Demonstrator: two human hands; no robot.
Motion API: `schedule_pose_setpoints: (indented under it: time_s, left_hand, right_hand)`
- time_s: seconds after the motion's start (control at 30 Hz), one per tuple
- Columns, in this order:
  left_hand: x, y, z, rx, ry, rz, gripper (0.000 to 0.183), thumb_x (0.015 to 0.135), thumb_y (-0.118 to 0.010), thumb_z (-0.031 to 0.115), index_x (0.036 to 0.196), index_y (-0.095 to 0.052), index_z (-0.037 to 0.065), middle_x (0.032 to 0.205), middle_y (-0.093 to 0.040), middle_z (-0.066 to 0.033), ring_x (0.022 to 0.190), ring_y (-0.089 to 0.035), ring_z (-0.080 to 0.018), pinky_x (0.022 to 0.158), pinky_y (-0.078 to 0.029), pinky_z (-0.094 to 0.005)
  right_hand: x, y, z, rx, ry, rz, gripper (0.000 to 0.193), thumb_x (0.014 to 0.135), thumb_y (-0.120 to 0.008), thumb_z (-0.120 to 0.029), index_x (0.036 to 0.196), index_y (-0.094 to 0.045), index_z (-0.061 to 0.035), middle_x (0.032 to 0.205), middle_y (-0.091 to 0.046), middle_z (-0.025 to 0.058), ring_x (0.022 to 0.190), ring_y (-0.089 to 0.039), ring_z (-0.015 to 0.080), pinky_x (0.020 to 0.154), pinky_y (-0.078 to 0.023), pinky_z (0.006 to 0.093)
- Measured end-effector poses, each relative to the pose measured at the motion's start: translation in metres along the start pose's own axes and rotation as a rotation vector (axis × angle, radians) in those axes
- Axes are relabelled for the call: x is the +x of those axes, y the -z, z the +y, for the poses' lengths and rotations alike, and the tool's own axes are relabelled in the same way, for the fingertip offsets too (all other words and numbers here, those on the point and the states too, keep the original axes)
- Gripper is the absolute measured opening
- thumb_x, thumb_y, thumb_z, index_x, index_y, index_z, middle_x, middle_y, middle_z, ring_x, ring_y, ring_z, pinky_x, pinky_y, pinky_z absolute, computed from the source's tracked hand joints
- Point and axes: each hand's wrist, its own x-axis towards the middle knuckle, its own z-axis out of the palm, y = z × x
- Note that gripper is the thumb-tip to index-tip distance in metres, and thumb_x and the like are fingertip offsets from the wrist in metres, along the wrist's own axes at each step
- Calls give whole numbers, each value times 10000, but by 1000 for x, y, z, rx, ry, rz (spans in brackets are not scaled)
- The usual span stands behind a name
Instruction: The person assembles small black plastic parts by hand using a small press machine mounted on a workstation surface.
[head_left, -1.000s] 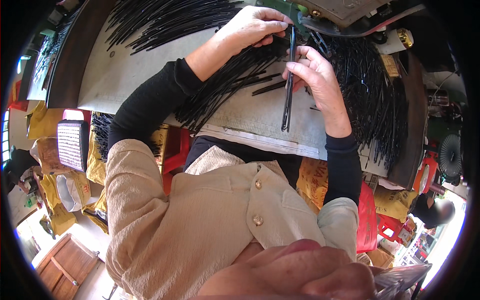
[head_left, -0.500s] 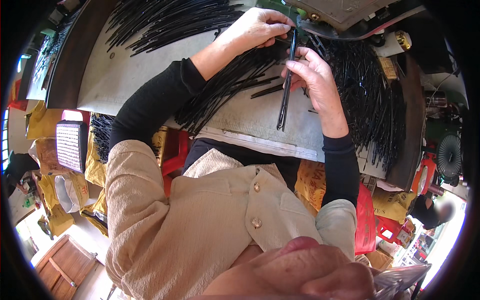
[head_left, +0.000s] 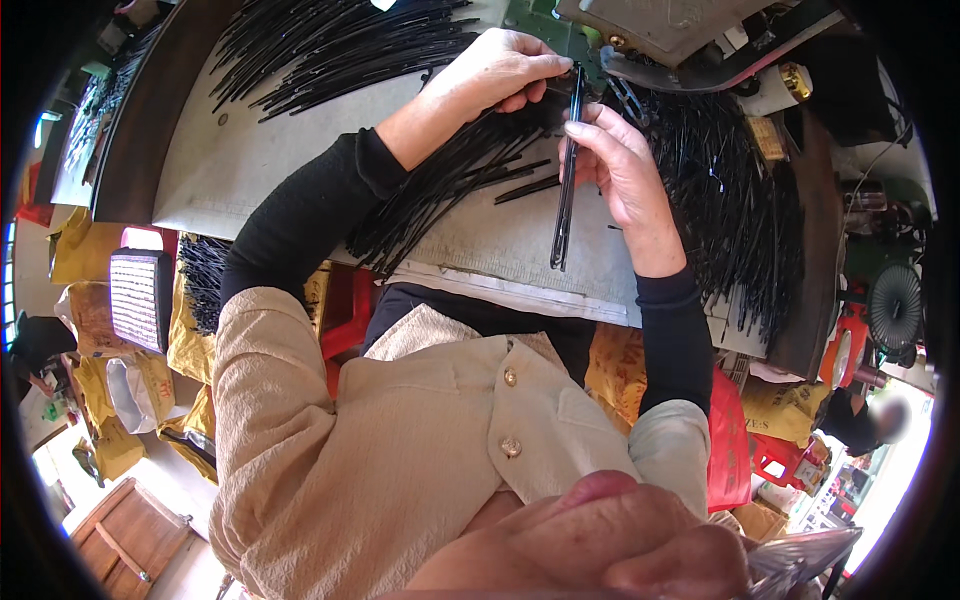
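A long, narrow, glossy black strap [head_left: 565, 205], doubled into a loop at its low end, hangs over the table. My right hand [head_left: 622, 165] is closed on its upper part, thumb against fingers. My left hand [head_left: 505, 72] pinches at the top end of the strap, thumb and forefinger together; what exactly lies between those fingertips is too small to tell. Just beyond both hands is a green machine [head_left: 545, 22] with a metal plate, partly hidden by them. Loose black straps [head_left: 440, 190] lie under and beside my left forearm.
Black straps [head_left: 340, 45] cover the table's far left, and a thick tangled heap [head_left: 725, 190] fills its right. The pale tabletop [head_left: 200, 165] has a dark wooden edge [head_left: 150, 110] at left. Bags, a red stool [head_left: 350, 315] and a fan [head_left: 893, 305] stand around it.
Both hands and the strap have shifted slightly left and a little nearer to me. The grip on the strap looks the same.
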Motion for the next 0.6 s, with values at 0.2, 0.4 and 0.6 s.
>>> schedule_pose_setpoints:
  time_s: [0.2, 0.4, 0.6]
  left_hand:
    - [0, 6, 1, -19, -36, -84, 283, 863, -584, 308, 857, -621, 27, 621, -565, -17, 451, -499, -63, 405, -366, -186]
    - [-1, 9, 3, -148, -9, -147, 275, 843, -598, 241, 953, -621, -10, 753, -631, -85, 559, -605, -133, 490, -488, -219]
    - [-4, 5, 2, -222, 50, -207, 282, 850, -598, 274, 956, -611, 13, 764, -612, -48, 593, -603, -105, 511, -481, -193]
  right_hand:
    - [1, -2, 0, 7, 18, 20, 178, 810, -601, -198, 914, -543, -66, 703, -578, 18, 561, -555, 79, 477, -442, 195]
    - [1, 1, 0, -11, 58, 65, 187, 813, -600, -190, 933, -545, -57, 698, -569, 13, 553, -522, 67, 466, -399, 180]
    - [2, -5, -1, 18, 70, 69, 217, 822, -608, -192, 956, -539, -37, 711, -572, 30, 543, -496, 73, 500, -388, 184]
